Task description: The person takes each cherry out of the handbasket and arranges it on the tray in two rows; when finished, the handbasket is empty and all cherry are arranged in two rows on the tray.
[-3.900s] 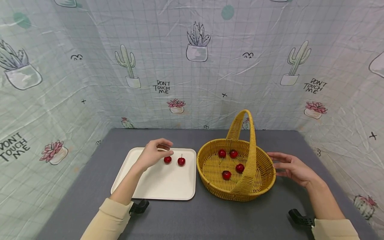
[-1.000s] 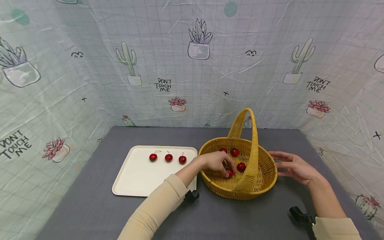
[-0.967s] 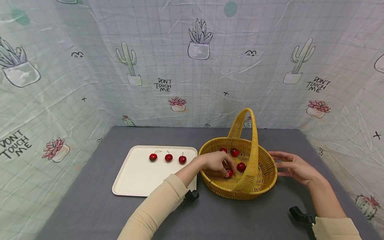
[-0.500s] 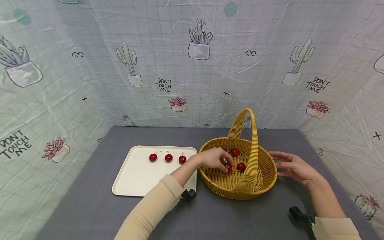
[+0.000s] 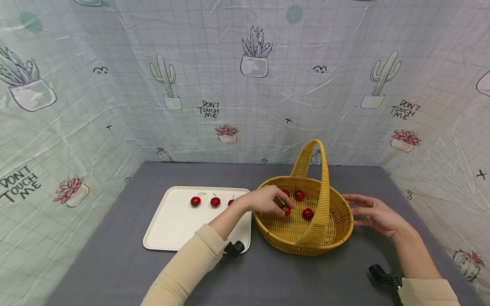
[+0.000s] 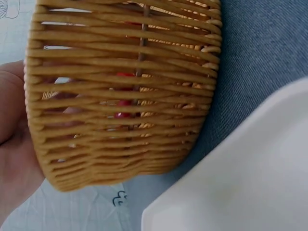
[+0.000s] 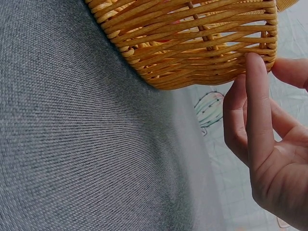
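Note:
In the head view, my left hand (image 5: 268, 199) reaches over the near-left rim of the yellow wicker basket (image 5: 273, 238). Its thumb and fingers pinch a red cherry (image 5: 286, 211). Two other cherries, one at the back (image 5: 300, 195) and one further right (image 5: 308, 213), lie on the basket floor; a third (image 5: 286, 193) is partly hidden by the hand. Beyond the basket's right side, my right hand (image 5: 375, 214) touches the outer wall with fairly straight fingers. The right wrist view shows a fingertip (image 7: 254, 60) against the weave.
Left of the basket lies a cream tray (image 5: 160, 233) with two cherries in plain sight (image 5: 195, 201) (image 5: 215, 202) and another (image 5: 231, 202) partly behind my left wrist. The basket's tall handle (image 5: 324, 182) arches over it. A patterned cloth (image 5: 191, 136) walls off the back and sides.
Since 3.9 seconds ago, my left hand has left a third cherry on the tray and moved into the basket. Over the last second it has drawn the pinched cherry leftward. My right hand stays put.

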`<state>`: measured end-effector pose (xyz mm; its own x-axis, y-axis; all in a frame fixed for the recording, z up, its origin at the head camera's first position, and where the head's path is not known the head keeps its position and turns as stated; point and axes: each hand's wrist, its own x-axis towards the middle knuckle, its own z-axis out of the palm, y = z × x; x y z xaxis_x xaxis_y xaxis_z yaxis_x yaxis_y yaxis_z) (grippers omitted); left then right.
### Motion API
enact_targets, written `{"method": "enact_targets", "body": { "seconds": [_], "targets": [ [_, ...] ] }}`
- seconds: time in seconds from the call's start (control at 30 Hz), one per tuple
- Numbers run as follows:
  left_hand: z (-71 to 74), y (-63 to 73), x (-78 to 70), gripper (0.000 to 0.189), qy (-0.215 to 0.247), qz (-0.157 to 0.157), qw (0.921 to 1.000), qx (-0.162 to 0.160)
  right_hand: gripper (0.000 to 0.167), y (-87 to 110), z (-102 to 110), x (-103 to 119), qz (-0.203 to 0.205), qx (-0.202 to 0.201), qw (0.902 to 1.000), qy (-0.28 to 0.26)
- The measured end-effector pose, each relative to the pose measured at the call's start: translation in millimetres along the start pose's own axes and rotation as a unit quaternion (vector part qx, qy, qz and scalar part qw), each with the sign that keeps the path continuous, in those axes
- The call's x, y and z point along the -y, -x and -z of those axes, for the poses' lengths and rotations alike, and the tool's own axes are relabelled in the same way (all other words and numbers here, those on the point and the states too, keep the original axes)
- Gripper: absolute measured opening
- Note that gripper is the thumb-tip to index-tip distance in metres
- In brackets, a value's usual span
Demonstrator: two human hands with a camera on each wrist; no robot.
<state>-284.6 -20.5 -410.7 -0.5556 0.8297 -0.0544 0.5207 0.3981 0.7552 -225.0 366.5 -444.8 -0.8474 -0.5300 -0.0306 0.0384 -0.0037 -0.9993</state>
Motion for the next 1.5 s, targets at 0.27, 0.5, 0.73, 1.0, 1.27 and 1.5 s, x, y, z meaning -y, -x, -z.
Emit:
{"method": "enact_targets", "body": {
  "seconds": [0.27,0.5,0.73,1.0,1.27,1.5],
  "targets": [
    [3.6,10.4,4.3,0.031,0.01,-0.007,0.9993,-0.036,0.044,0.7,0.5,-0.8,-0.002,-0.001,1.0,-0.002],
    [8.1,20.6,5.2,0.031,0.019,0.005,0.9971,-0.074,0.045,1.2,0.9,-2.2,-0.001,-0.001,1.0,-0.003],
    [15.0,32.1,3.5,0.038,0.042,0.003,0.9943,-0.098,0.044,1.1,0.8,-2.8,-0.003,-0.01,0.9999,0.003],
    [18.3,43.4,8.2,0.037,0.089,0.006,0.9899,-0.111,0.044,1.2,1.0,-3.8,-0.006,-0.018,0.9998,0.009],
    [21.4,54.6,16.4,0.036,0.067,-0.004,0.9872,-0.145,0.044,1.6,0.9,-4.6,-0.003,-0.014,0.9999,0.008],
    [20.8,67.6,21.4,0.034,0.103,0.013,0.979,-0.176,0.045,1.8,0.4,-3.7,-0.002,-0.011,0.9999,0.005]
  ]
}}
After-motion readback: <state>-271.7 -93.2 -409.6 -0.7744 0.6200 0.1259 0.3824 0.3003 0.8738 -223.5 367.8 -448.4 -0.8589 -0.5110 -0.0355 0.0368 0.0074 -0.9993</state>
